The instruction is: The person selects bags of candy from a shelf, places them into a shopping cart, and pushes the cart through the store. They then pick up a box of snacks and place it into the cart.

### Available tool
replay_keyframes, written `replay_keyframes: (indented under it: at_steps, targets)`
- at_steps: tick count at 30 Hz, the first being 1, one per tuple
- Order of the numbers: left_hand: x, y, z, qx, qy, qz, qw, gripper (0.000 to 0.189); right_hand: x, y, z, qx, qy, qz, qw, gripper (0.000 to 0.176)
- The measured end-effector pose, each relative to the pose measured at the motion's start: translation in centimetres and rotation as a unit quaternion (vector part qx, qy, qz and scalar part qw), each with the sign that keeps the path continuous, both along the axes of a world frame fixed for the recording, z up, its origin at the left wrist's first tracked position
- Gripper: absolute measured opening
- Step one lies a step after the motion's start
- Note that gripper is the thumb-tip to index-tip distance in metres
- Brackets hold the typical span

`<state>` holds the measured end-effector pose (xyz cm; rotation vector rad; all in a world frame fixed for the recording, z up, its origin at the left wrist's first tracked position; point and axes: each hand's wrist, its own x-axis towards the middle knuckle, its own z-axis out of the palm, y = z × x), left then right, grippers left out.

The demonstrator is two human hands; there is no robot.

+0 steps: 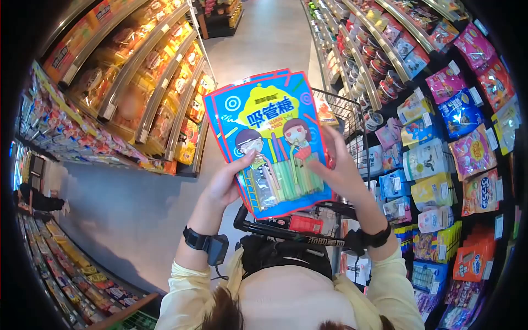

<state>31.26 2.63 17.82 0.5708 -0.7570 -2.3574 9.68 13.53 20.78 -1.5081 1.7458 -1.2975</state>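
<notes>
Blue candy bags (275,148) with red edges, a yellow title patch and two cartoon children are stacked in front of my body; at least two overlap. Pastel straw-like sticks show through the clear lower part of the front one. My left hand (228,179) grips the left edge, its thumb on the front and its other fingers hidden behind. On the right side my right hand (344,168) holds the bags, with the thumb over the front and the fingers at the edge. Each wrist wears a black strap.
Below and behind the bags is a shopping cart (300,236) with a black handle and packages inside. Shelves of yellow packages (159,71) stand at left, and hanging candy bags (434,159) line the right. A person's dark-clothed leg (47,203) shows at far left.
</notes>
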Motion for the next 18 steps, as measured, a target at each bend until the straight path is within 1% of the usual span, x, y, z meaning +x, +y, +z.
replay_keyframes:
  at_steps: [1, 2, 4, 6, 8, 9, 10, 11, 12, 13, 15, 17, 18]
  targets:
    - [0.3, 0.0, 0.4, -0.008, 0.018, -0.038, 0.999, 0.041, 0.0, -0.1, -0.3, 0.036, -0.263, 0.093, 0.96, 0.061]
    - [0.5, 0.2, 0.5, -0.005, 0.029, -0.042, 0.999, 0.043, 0.1, -0.1, -0.3, 0.038, -0.263, 0.095, 0.96, 0.061]
    - [0.4, 0.3, 1.0, -0.006, 0.043, -0.043, 0.998, 0.042, 0.3, 0.0, -0.2, 0.123, -0.382, 0.138, 0.906, 0.051]
    - [0.2, 0.4, 1.0, -0.009, 0.057, -0.045, 0.997, 0.042, 0.5, -0.2, -0.5, 0.107, -0.381, 0.125, 0.91, 0.048]
    - [-0.1, 0.6, 0.7, 0.023, 0.057, -0.014, 0.998, 0.043, 0.9, -0.6, -0.7, 0.089, -0.38, 0.112, 0.914, 0.044]
    - [-0.4, 0.7, 0.7, 0.021, 0.058, -0.015, 0.998, 0.043, 1.1, -0.8, -0.8, 0.067, -0.355, 0.076, 0.93, 0.041]
    - [-0.9, 0.9, 0.7, -0.007, 0.03, 0.028, 0.999, 0.044, 1.2, -1.0, -1.0, 0.045, -0.329, 0.039, 0.943, 0.038]
    - [-1.1, 1.0, 0.7, -0.033, 0.002, 0.07, 0.997, 0.045, 1.2, -1.3, -1.4, 0.044, -0.328, 0.039, 0.943, 0.038]
    - [-1.1, 1.2, 1.2, -0.057, -0.01, 0.066, 0.996, 0.047, 1.1, -1.5, -2.0, 0.053, -0.331, 0.005, 0.942, 0.037]
    - [-1.2, 1.4, 1.2, -0.056, -0.009, 0.065, 0.996, 0.047, 1.1, -1.7, -2.2, 0.061, -0.334, -0.029, 0.94, 0.037]
    - [-1.1, 2.0, 0.9, -0.052, -0.031, 0.035, 0.998, 0.048, 1.4, -2.1, -1.9, 0.064, -0.313, -0.034, 0.947, 0.038]
    - [-0.6, 1.2, 0.1, -0.021, -0.037, 0.023, 0.999, 0.049, 1.0, -2.9, -2.3, 0.069, -0.294, -0.037, 0.953, 0.04]
    - [-0.3, 0.8, -0.5, 0.005, -0.053, 0.007, 0.999, 0.049, 0.5, -3.4, -3.1, 0.075, -0.226, 0.009, 0.971, 0.039]
